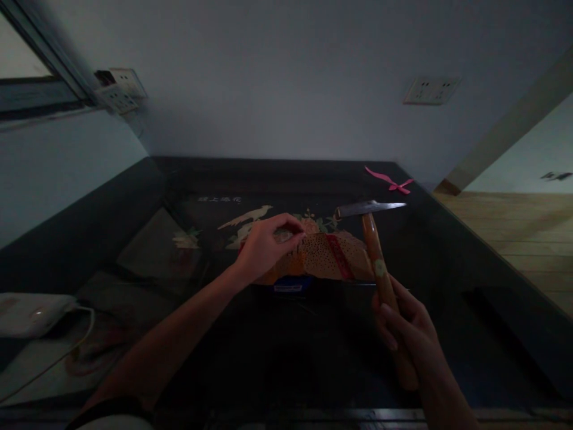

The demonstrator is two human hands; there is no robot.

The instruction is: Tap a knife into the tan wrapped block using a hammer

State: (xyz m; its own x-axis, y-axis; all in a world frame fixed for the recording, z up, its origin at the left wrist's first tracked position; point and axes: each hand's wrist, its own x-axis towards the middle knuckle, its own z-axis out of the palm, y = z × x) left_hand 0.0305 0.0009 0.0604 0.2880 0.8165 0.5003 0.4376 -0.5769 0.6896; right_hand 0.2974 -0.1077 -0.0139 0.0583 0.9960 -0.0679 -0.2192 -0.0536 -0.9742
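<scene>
The right hand (pixel 405 328) is wrapped around the brown wooden handle of a hammer with a dark metal head (pixel 378 257). The handle slants up and leftward from the palm; the head lies crosswise, blunt face leftward, tapered end rightward. The left hand (pixel 263 246) has thumb and fingertips drawn together in a pinch; whether anything small sits between them, I cannot tell.

Beneath those fingertips, left of the hammer, is a tan, dark-dotted sheet with a red band (pixel 317 257), its long axis running side to side. The left hand is nearer, overlapping its left part in view; contact is unclear. A blue box-like item (pixel 290 285) shows under its near edge.

Farther out, a pink ribbon (pixel 394 186) lies toward the dark glossy tabletop's (pixel 268 352) far right corner.
</scene>
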